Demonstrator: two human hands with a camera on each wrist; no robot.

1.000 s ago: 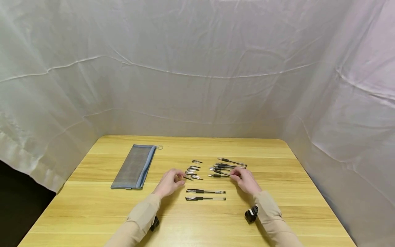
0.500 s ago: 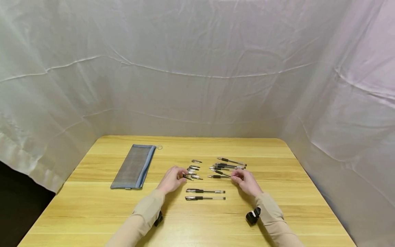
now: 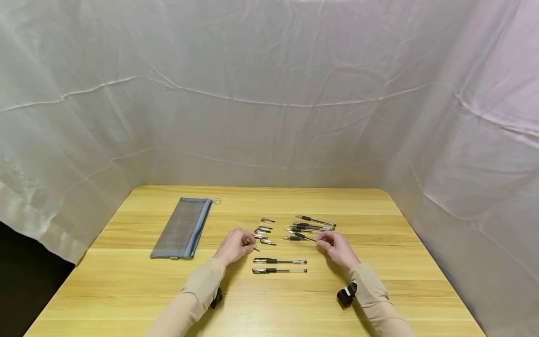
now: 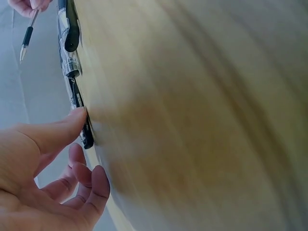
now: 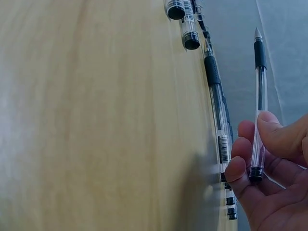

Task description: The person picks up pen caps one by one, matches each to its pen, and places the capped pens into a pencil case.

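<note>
At the small group of clear pen caps (image 3: 264, 229), my left hand (image 3: 233, 245) pinches a pen cap (image 4: 86, 135) with a black clip. The thumb lies against it in the left wrist view; its far end is partly hidden by the fingers. My right hand (image 3: 337, 248) holds an uncapped gel pen (image 5: 260, 86) by its rear end between thumb and fingers. This pen has a black grip and a clear barrel, and its tip points away from the hand. Several uncapped pens (image 3: 311, 226) lie beside the right hand.
Two capped pens (image 3: 280, 261) lie parallel on the wooden table (image 3: 269, 304), nearer the body. A blue-edged mesh zip pouch (image 3: 182, 228) lies at the left. Pale cloth (image 3: 269, 140) hangs behind and at both sides of the table.
The cap at my left fingers has turned and shifted slightly toward the body. My right hand keeps hold of the pen with little movement. The other pens and the pouch stay put.
</note>
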